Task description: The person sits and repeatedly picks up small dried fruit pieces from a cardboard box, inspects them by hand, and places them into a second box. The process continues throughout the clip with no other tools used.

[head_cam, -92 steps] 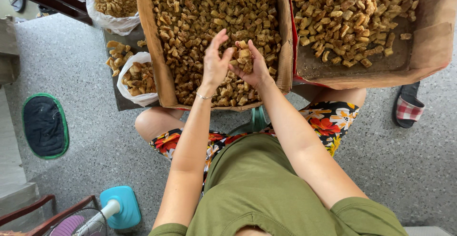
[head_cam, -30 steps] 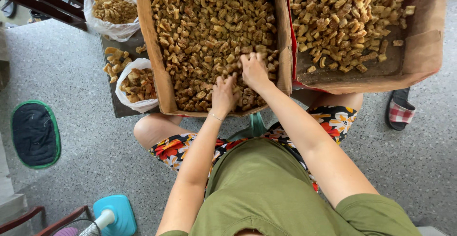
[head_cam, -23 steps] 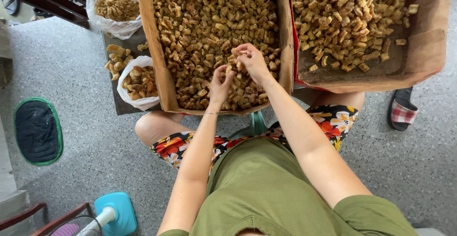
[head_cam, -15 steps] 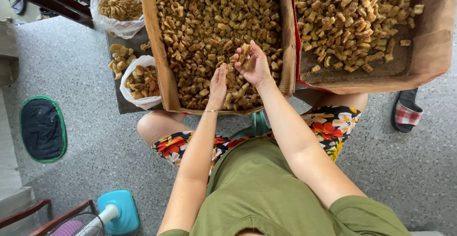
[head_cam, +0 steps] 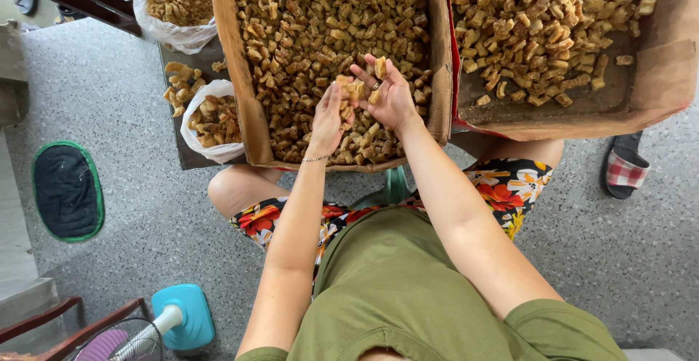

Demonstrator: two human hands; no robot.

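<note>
A shallow cardboard box [head_cam: 244, 106] in front of me is full of small golden-brown fried pieces [head_cam: 320, 18]. My right hand [head_cam: 387, 93] is cupped palm up over the box's near end, with several of the pieces lying in it. My left hand [head_cam: 329, 119] is held edge-on beside it, fingers together, touching the pieces in the right palm. It wears a thin bracelet at the wrist.
A second cardboard box [head_cam: 655, 77] of paler pieces sits to the right. Two white plastic bags [head_cam: 175, 8] [head_cam: 211, 124] of pieces rest on a dark tray at left. A green-edged mat [head_cam: 65, 190], a blue fan base [head_cam: 186, 317] and a checked slipper [head_cam: 625, 168] lie on the grey floor.
Both hands have risen from the pile in the box. The right hand has turned palm up with several pieces in it, and the left hand has closed in against it.
</note>
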